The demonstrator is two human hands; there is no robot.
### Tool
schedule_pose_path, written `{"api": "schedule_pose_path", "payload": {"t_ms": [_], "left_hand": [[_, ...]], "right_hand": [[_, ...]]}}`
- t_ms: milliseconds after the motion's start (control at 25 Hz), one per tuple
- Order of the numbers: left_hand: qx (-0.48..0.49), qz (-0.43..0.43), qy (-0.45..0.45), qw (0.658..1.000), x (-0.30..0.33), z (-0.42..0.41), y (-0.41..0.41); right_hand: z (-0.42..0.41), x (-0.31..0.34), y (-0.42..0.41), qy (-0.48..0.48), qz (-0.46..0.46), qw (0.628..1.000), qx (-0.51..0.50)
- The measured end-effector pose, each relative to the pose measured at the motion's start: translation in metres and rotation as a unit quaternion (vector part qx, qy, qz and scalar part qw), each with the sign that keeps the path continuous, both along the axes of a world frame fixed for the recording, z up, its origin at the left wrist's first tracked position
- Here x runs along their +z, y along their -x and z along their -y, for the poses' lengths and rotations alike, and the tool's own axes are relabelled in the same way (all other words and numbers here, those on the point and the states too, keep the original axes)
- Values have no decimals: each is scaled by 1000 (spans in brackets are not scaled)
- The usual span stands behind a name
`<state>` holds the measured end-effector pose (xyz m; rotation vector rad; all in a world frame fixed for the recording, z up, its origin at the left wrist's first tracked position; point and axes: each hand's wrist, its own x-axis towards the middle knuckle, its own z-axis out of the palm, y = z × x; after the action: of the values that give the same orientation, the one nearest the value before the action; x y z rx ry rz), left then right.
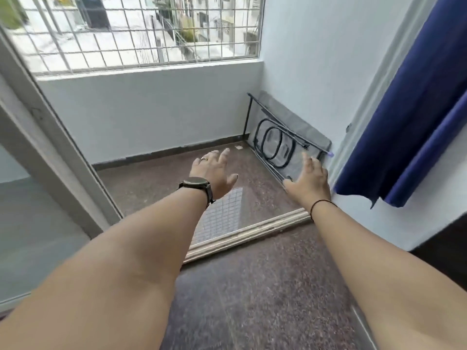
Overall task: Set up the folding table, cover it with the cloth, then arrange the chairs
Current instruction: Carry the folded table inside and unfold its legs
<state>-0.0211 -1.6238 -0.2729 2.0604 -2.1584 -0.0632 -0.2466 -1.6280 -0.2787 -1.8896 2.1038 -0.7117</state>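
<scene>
Folding desk (283,133), still collapsed, leans on its edge against the white right-hand wall (316,59) of a small balcony, at about 1 o'clock from the hands; its grey underside faces out, with black looped legs folded flat against it. Both hands reach toward it with fingers spread and straight, gripping nothing. The right hand (309,178) hovers in front of the desk's near lower corner, whether it touches the frame I cannot tell. The left hand (213,170) is held out over the speckled brown floor (156,178), apart from the desk, at roughly 9 o'clock of the right hand. It wears a ring (204,159), and a dark wristwatch (196,186) sits on that wrist; a thin black band (322,203) circles the right wrist. Below the hands a metal door track (247,232) crosses the floor. A blue curtain (409,117) hangs at 3 o'clock, and a grilled window (136,31) spans 11 to 12 o'clock above a low white wall.
</scene>
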Motion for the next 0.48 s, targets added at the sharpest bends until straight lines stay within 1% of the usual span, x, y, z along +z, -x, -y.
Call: {"api": "schedule_pose_path", "payload": {"t_ms": [120,280,320,400,480], "left_hand": [[-28,-2,-4,1000,-25,124,28],[-29,21,-48,998,-59,270,63],[-27,24,-55,998,-58,311,72],[-30,1,-60,998,-57,379,81],[-33,-5,-48,998,-52,439,82]], "right_hand": [[114,-14,26,-11,-2,1000,-25],[267,-50,67,-55,10,998,-21],[309,-52,76,-67,11,997,-22],[384,-56,88,-100,10,995,-29],[452,-55,85,-113,5,993,-27]]}}
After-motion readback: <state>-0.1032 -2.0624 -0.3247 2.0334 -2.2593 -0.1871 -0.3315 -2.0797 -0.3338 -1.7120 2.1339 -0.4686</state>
